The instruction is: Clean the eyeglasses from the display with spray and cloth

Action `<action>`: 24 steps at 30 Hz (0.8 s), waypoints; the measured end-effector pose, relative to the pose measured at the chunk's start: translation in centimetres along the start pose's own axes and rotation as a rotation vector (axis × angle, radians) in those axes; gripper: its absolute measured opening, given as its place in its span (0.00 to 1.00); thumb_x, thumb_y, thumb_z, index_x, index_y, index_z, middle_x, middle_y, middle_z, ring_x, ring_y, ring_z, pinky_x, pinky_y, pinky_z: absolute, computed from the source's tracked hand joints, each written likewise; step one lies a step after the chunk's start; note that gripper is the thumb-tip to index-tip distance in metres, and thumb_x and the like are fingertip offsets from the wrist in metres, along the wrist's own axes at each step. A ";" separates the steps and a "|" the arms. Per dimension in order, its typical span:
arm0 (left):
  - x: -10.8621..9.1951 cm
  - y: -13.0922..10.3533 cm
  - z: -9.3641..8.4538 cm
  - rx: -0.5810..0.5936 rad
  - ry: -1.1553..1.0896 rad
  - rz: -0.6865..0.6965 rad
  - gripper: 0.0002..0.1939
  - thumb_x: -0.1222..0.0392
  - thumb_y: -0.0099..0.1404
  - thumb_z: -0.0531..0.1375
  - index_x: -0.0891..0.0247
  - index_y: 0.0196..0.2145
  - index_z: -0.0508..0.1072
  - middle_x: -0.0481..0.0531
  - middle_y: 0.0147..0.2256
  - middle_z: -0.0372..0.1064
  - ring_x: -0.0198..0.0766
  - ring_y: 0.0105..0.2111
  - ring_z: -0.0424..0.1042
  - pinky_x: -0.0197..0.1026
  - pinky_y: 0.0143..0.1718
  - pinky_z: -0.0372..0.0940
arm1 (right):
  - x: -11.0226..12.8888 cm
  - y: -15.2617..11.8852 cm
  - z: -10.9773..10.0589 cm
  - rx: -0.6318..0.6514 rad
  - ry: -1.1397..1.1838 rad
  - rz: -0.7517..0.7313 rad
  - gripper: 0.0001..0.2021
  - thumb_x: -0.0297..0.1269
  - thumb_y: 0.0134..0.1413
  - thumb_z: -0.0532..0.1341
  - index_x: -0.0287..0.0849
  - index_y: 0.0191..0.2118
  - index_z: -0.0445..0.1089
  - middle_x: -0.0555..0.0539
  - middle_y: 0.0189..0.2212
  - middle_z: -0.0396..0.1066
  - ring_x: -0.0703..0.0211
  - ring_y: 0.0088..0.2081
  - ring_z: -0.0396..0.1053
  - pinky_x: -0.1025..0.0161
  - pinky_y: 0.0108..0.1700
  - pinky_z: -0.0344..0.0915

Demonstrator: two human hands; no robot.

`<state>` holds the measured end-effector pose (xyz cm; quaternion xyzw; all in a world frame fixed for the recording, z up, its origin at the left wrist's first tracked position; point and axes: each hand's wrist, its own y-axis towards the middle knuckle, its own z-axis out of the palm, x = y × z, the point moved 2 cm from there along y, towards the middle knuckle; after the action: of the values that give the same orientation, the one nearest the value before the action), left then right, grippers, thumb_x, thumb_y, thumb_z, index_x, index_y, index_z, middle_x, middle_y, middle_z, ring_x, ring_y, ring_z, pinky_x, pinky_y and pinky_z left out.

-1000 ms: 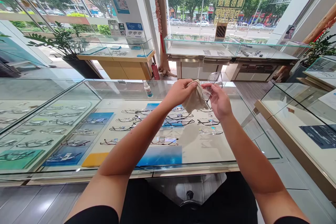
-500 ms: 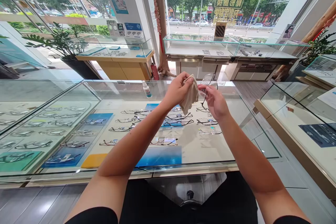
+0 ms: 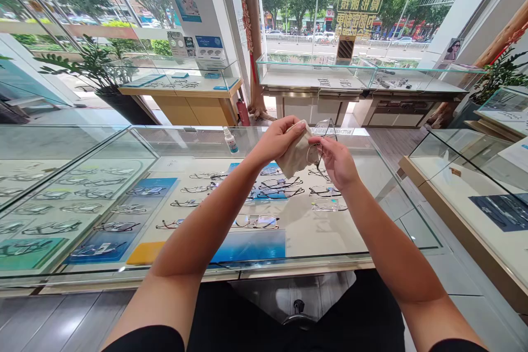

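My left hand (image 3: 281, 137) is closed on a beige cleaning cloth (image 3: 295, 157), which hangs down in folds from its fingers. Just to the right, my right hand (image 3: 336, 159) pinches a pair of thin-framed eyeglasses (image 3: 332, 127). One lens rises above the fingertips, and the other sits lower, beside the cloth's right edge. Whether cloth and lens touch, I cannot tell. Both hands are raised above a glass display case (image 3: 313, 242). On its top, left of my hands, stands a small white spray bottle (image 3: 231, 142) with a blue label.
Several eyeglasses (image 3: 282, 192) lie in rows inside the case under the glass. Another case (image 3: 437, 176) stands at the right. Further cases (image 3: 309, 74) line the windows, with a wooden trunk (image 3: 249, 38) and a red extinguisher (image 3: 243, 113) between them.
The eyeglasses have turned in my right hand, and the lower lens now shows beside the cloth. The cloth has spread and shifted slightly left with my left hand.
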<state>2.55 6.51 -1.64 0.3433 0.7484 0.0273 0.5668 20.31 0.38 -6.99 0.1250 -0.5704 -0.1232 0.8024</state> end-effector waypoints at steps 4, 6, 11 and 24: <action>0.4 0.2 -0.4 0.030 -0.019 -0.025 0.17 0.47 0.76 0.61 0.59 0.32 0.71 0.49 0.30 0.67 0.34 0.31 0.65 0.39 0.34 0.62 | 0.0 0.0 -0.2 -0.015 -0.012 0.008 0.13 0.53 0.59 0.71 0.52 0.39 0.87 0.49 0.43 0.86 0.50 0.49 0.77 0.52 0.57 0.73; 0.5 0.3 -0.4 0.011 -0.040 -0.027 0.17 0.48 0.75 0.61 0.59 0.31 0.69 0.49 0.30 0.66 0.35 0.30 0.65 0.39 0.32 0.62 | 0.0 0.0 -0.4 -0.039 -0.017 0.017 0.13 0.54 0.59 0.71 0.52 0.40 0.87 0.49 0.43 0.85 0.50 0.48 0.77 0.52 0.55 0.73; 0.6 0.2 0.1 -0.043 -0.062 -0.120 0.14 0.51 0.74 0.61 0.58 0.31 0.67 0.48 0.27 0.62 0.34 0.25 0.59 0.39 0.24 0.55 | 0.2 0.2 -0.7 -0.078 -0.009 -0.066 0.12 0.51 0.61 0.70 0.52 0.40 0.87 0.49 0.47 0.85 0.48 0.57 0.76 0.51 0.64 0.71; 1.0 -0.1 1.6 0.015 -0.182 -0.224 0.10 0.55 0.75 0.61 0.56 0.37 0.65 0.49 0.29 0.69 0.33 0.26 0.67 0.40 0.28 0.62 | -0.3 0.2 -0.9 -0.099 -0.021 -0.057 0.12 0.53 0.63 0.70 0.55 0.43 0.87 0.51 0.54 0.84 0.49 0.62 0.75 0.51 0.67 0.68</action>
<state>3.78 6.41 -3.14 0.2630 0.7278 -0.0730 0.6292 21.05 0.74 -7.44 0.1002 -0.5684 -0.1753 0.7976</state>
